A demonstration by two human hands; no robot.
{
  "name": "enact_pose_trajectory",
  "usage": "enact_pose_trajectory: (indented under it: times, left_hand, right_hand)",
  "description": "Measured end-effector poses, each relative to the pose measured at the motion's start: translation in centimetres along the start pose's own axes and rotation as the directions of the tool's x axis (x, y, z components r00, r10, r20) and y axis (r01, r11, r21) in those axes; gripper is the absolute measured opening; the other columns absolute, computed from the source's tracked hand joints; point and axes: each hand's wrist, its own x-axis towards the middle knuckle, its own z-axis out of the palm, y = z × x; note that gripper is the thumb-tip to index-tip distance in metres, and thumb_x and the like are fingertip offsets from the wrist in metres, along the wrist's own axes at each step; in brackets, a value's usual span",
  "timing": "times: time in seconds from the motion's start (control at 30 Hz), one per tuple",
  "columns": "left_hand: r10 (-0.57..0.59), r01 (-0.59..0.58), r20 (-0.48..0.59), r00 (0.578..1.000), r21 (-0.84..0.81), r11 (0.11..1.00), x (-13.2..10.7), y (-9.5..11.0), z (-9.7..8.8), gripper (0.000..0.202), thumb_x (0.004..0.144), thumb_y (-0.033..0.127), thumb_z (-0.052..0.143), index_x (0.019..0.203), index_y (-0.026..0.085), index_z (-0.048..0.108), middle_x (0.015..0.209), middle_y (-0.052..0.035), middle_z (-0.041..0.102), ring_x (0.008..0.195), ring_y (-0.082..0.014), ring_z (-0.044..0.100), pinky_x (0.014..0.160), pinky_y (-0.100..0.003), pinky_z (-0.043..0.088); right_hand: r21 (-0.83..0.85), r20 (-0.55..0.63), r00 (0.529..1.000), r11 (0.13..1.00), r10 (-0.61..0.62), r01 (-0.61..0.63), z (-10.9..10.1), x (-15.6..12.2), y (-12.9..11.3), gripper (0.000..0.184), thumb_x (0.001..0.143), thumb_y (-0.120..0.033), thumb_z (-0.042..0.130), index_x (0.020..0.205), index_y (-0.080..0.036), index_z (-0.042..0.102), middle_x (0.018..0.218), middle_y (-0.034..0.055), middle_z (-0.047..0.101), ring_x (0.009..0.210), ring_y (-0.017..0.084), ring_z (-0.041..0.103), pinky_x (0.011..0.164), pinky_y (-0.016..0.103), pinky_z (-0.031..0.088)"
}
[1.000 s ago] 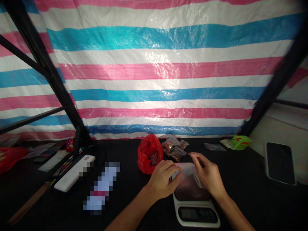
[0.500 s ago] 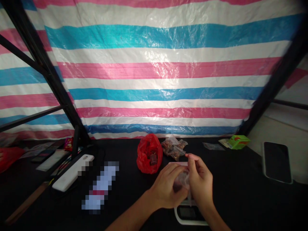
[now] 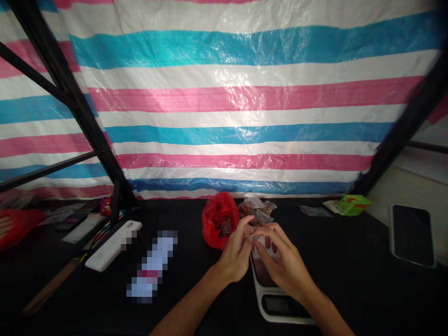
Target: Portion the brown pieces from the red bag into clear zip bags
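My left hand (image 3: 238, 256) and my right hand (image 3: 282, 259) are close together above a small kitchen scale (image 3: 264, 270). Between their fingertips they pinch a small clear plastic bag (image 3: 252, 233), partly hidden by the fingers. The scale has a pale rim and a dark display at its near end. Just beyond my left hand stands an opened red plastic bag (image 3: 220, 219) with a small brownish cup-like thing (image 3: 226, 227) inside. Several clear bags of brown dried bits (image 3: 259, 210) lie behind my fingers.
On the black table's left are a white power bank (image 3: 112, 247), a pixelated pale strip (image 3: 152, 266), cables and a brown strip (image 3: 52, 284). A green box (image 3: 354, 205) and a flat clear bag (image 3: 315, 211) lie back right. A phone-like device (image 3: 413, 235) is far right. Black posts (image 3: 87, 135) frame striped sheeting.
My hands have turned and drawn nearer the fingertips, with the clear bag now bunched between them. More of the scale shows. The view has shifted slightly.
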Motion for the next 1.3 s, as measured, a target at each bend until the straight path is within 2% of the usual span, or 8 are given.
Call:
enact_pose_trajectory:
  times: [0.33, 0.57, 0.67, 0.77, 0.9, 1.07, 1.17, 1.3]
  left_hand:
    - [0.021, -0.035, 0.094, 0.995, 0.143, 0.989, 0.1, -0.2, -0.1, 0.058, 0.105, 0.047, 0.049, 0.155, 0.022, 0.039, 0.147, -0.014, 0.06, 0.137, -0.0276, 0.057, 0.117, -0.049, 0.043]
    - [-0.026, 0.029, 0.043, 0.999, -0.074, 0.997, 0.9, -0.2, 0.0, 0.045, 0.101, 0.056, 0.055, 0.122, 0.017, 0.066, 0.11, -0.0093, 0.073, 0.103, -0.0227, 0.069, 0.092, -0.036, 0.055]
    - [-0.04, 0.03, -0.176, 0.984, -0.058, 0.998, 1.5, -0.2, -0.8, 0.042, 0.1, 0.056, 0.056, 0.111, 0.017, 0.068, 0.098, -0.0068, 0.072, 0.086, -0.0186, 0.067, 0.079, -0.03, 0.053]
    - [0.001, -0.002, -0.503, 0.864, 0.0, 1.0, 2.4, -0.3, -2.6, 0.033, 0.103, 0.049, 0.051, 0.105, 0.018, 0.065, 0.098, -0.0066, 0.071, 0.088, -0.0188, 0.066, 0.082, -0.03, 0.052]
    - [0.025, 0.1, -0.745, 0.667, 0.123, 0.987, 3.1, -0.1, -6.1, 0.023, 0.103, 0.038, 0.044, 0.099, 0.021, 0.06, 0.095, -0.0042, 0.067, 0.089, -0.0193, 0.065, 0.084, -0.031, 0.051]
    - [-0.239, 0.512, -0.546, 0.803, 0.425, 0.747, 0.3, 0.9, -7.9, 0.027, 0.098, 0.048, 0.05, 0.095, 0.022, 0.057, 0.097, -0.0075, 0.063, 0.084, -0.0259, 0.068, 0.079, -0.039, 0.049]
    - [-0.362, 0.608, -0.495, 0.79, 0.554, 0.569, -1.4, 0.5, -6.7, 0.046, 0.092, 0.062, 0.056, 0.113, 0.021, 0.055, 0.119, -0.016, 0.058, 0.082, -0.0304, 0.071, 0.074, -0.042, 0.049]
    - [-0.431, 0.626, -0.454, 0.78, 0.57, 0.533, -0.9, -1.4, -5.6, 0.039, 0.092, 0.041, 0.06, 0.119, 0.017, 0.047, 0.123, -0.0191, 0.054, 0.094, -0.0328, 0.072, 0.078, -0.04, 0.051]
  right_hand:
    - [0.211, -0.111, 0.994, 0.977, 0.005, 0.019, -0.5, 0.6, 1.2, 0.012, 0.102, -0.031, 0.06, 0.107, -0.028, 0.071, 0.096, 0.0033, 0.059, 0.081, 0.018, 0.06, 0.07, 0.029, 0.052]
    - [0.177, -0.042, 0.998, 0.983, -0.037, 0.044, -1.1, 0.0, 1.6, 0.017, 0.102, -0.028, 0.058, 0.109, -0.031, 0.074, 0.102, 0.0038, 0.061, 0.092, 0.02, 0.063, 0.079, 0.03, 0.053]
    - [0.155, -0.12, 0.992, 0.988, 0.027, -0.008, -0.5, 0.4, 1.0, 0.022, 0.103, -0.029, 0.057, 0.122, -0.031, 0.068, 0.107, 0.0047, 0.064, 0.09, 0.02, 0.064, 0.079, 0.031, 0.054]
    - [0.148, -0.14, 0.99, 0.989, 0.02, 0.001, 0.3, 2.5, -0.5, 0.026, 0.105, -0.028, 0.052, 0.128, -0.03, 0.063, 0.111, 0.0064, 0.067, 0.097, 0.021, 0.067, 0.085, 0.033, 0.055]
    - [-0.003, 0.128, 0.974, 0.982, -0.186, 0.188, 1.8, 7.5, -2.5, 0.027, 0.102, -0.016, 0.048, 0.112, -0.027, 0.071, 0.113, 0.0063, 0.073, 0.11, 0.022, 0.067, 0.101, 0.037, 0.049]
    - [-0.367, 0.501, 0.864, 0.896, -0.036, 0.25, 4.6, 11.2, -2.0, 0.016, 0.097, -0.024, 0.059, 0.094, -0.019, 0.074, 0.095, 0.0115, 0.08, 0.096, 0.029, 0.074, 0.095, 0.041, 0.047]
    - [-0.401, 0.511, 0.859, 0.888, 0.016, 0.223, 5.8, 11.3, -1.0, 0.014, 0.09, -0.03, 0.07, 0.086, -0.017, 0.074, 0.083, 0.0146, 0.08, 0.088, 0.033, 0.075, 0.094, 0.045, 0.046]
    - [-0.382, 0.509, 0.859, 0.908, 0.053, 0.17, 5.9, 10.8, 0.2, 0.005, 0.087, -0.026, 0.07, 0.089, -0.022, 0.073, 0.082, 0.0073, 0.079, 0.083, 0.028, 0.075, 0.081, 0.036, 0.047]
